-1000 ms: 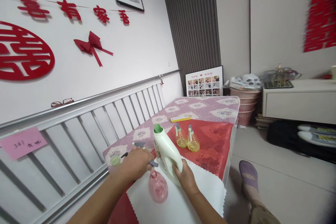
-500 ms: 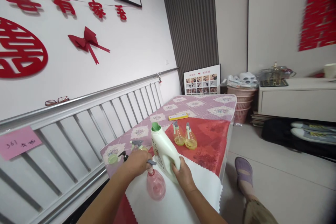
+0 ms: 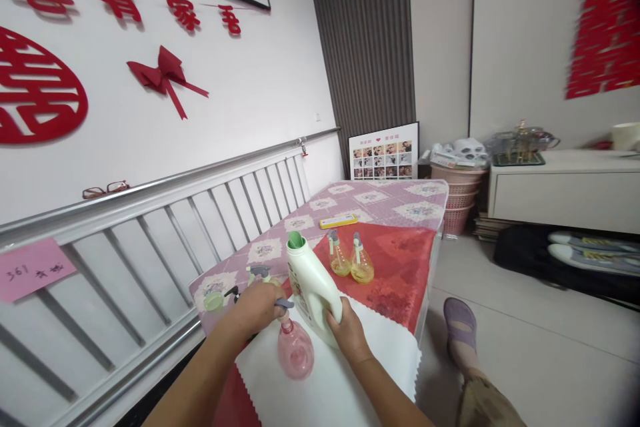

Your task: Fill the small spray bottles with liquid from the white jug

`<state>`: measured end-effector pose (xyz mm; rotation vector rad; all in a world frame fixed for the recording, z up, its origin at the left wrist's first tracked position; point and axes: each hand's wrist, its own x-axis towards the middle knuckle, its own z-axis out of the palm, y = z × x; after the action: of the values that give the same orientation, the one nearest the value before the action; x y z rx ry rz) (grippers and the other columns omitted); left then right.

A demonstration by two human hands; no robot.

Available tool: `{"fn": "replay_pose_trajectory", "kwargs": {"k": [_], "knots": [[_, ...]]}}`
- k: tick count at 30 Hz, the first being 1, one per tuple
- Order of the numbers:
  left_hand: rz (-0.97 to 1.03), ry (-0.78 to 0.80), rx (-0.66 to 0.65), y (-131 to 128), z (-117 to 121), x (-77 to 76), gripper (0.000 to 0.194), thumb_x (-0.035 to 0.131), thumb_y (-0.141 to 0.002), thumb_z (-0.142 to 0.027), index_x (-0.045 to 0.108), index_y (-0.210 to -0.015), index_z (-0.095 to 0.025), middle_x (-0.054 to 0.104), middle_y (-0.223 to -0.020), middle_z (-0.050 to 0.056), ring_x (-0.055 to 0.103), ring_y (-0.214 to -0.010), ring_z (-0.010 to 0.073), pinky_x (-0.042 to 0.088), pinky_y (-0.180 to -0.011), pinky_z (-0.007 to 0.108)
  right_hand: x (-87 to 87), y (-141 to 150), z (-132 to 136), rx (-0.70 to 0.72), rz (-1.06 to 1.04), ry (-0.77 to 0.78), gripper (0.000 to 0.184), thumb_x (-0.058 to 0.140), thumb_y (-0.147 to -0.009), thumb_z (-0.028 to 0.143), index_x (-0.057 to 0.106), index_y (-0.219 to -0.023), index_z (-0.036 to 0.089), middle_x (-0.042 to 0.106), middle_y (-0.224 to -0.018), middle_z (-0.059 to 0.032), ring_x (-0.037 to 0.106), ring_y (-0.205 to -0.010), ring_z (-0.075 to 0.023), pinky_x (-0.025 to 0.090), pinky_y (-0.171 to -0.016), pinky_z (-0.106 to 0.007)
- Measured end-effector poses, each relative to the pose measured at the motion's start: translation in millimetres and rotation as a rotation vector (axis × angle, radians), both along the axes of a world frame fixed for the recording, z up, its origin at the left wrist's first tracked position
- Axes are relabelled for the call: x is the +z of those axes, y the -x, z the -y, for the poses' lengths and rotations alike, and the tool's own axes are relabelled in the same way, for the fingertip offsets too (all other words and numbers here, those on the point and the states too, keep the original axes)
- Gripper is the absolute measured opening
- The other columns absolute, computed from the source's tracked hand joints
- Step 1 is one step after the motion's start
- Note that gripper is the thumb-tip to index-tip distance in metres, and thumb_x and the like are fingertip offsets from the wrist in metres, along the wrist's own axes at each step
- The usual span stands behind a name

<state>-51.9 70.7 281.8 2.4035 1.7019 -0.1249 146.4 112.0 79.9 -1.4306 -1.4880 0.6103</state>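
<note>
My left hand (image 3: 260, 305) is closed around the grey spray head of a pink spray bottle (image 3: 296, 351), whose clear, rounded body stands over the white cloth (image 3: 367, 367). With its fingers around the handle, my right hand (image 3: 347, 330) grips a large pale green detergent jug (image 3: 313, 290). The jug leans left, and its green mouth (image 3: 296, 239) has no cap on. Past the jug, two spray bottles with yellow liquid (image 3: 361, 267) stand on a red cloth (image 3: 400, 260). Partly hidden behind my left hand are another spray bottle (image 3: 260, 273) and a black pump top (image 3: 234, 293).
A green cap (image 3: 213, 301) and a flat yellow box (image 3: 339, 221) lie on the flowered tablecloth (image 3: 370, 197). White railing (image 3: 170, 240) runs along the left. Pink baskets (image 3: 457, 203) and a white cabinet (image 3: 570, 190) stand at the right, near a foot in a purple shoe (image 3: 460, 323).
The view has shifted slightly. My hands keep their grips on the pink bottle and the jug, with almost no other visible movement.
</note>
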Motion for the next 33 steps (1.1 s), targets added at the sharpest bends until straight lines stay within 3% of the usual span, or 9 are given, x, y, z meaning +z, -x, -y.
{"fn": "replay_pose_trajectory", "kwargs": {"k": [15, 19, 22, 26, 30, 33], "knots": [[0.063, 0.060, 0.034, -1, 8, -12.5, 0.013, 0.057, -0.079, -0.031, 0.069, -0.082, -0.029, 0.076, -0.092, -0.002, 0.066, -0.087, 0.0199, 0.046, -0.076, 0.028, 7.4, 1, -1, 0.003, -0.030, -0.003, 0.015, 0.054, -0.078, 0.030, 0.053, -0.092, 0.024, 0.074, -0.087, -0.0069, 0.071, -0.086, -0.0270, 0.053, -0.076, -0.035], [0.075, 0.061, 0.042, 0, 8, -11.9, 0.010, 0.057, -0.078, -0.030, 0.067, -0.080, -0.029, 0.076, -0.091, -0.002, 0.067, -0.088, 0.0205, 0.045, -0.075, 0.028, 12.6, -3, 0, 0.014, -0.058, -0.027, 0.024, 0.059, -0.074, 0.029, 0.056, -0.097, 0.023, 0.075, -0.092, -0.0068, 0.072, -0.089, -0.0265, 0.055, -0.079, -0.036], [0.085, 0.048, 0.053, 1, 9, -12.3, 0.007, 0.058, -0.077, -0.028, 0.064, -0.079, -0.028, 0.075, -0.092, -0.001, 0.067, -0.089, 0.0208, 0.044, -0.073, 0.028, 19.1, -9, 5, 0.002, -0.075, -0.082, 0.040, 0.063, -0.071, 0.029, 0.056, -0.110, 0.021, 0.073, -0.108, -0.0106, 0.068, -0.103, -0.0293, 0.053, -0.091, -0.041], [0.104, 0.019, 0.085, 2, 9, -15.7, 0.014, 0.058, -0.074, -0.023, 0.059, -0.087, -0.026, 0.075, -0.096, 0.000, 0.067, -0.089, 0.0211, 0.041, -0.068, 0.028, 31.3, -7, 24, -0.041, -0.092, -0.206, 0.046, 0.057, -0.082, 0.036, 0.052, -0.123, 0.018, 0.062, -0.126, -0.0177, 0.055, -0.123, -0.0341, 0.040, -0.107, -0.054], [0.112, -0.015, 0.094, 4, 5, -21.0, 0.020, 0.060, -0.069, -0.023, 0.056, -0.089, -0.026, 0.074, -0.098, 0.001, 0.067, -0.089, 0.0229, 0.038, -0.065, 0.028, 40.0, 21, 45, 0.129, -0.079, -0.283, 0.024, 0.058, -0.081, 0.029, 0.063, -0.103, 0.024, 0.069, -0.107, -0.0099, 0.063, -0.106, -0.0275, 0.051, -0.095, -0.043], [0.106, -0.045, 0.084, 4, 3, -22.9, 0.023, 0.060, -0.069, -0.023, 0.055, -0.091, -0.026, 0.074, -0.100, 0.002, 0.067, -0.091, 0.0253, 0.040, -0.067, 0.030, 41.2, 47, 49, 0.204, -0.072, -0.245, 0.027, 0.063, -0.072, 0.019, 0.067, -0.098, 0.022, 0.072, -0.098, -0.0085, 0.067, -0.094, -0.0268, 0.056, -0.085, -0.040]]}}
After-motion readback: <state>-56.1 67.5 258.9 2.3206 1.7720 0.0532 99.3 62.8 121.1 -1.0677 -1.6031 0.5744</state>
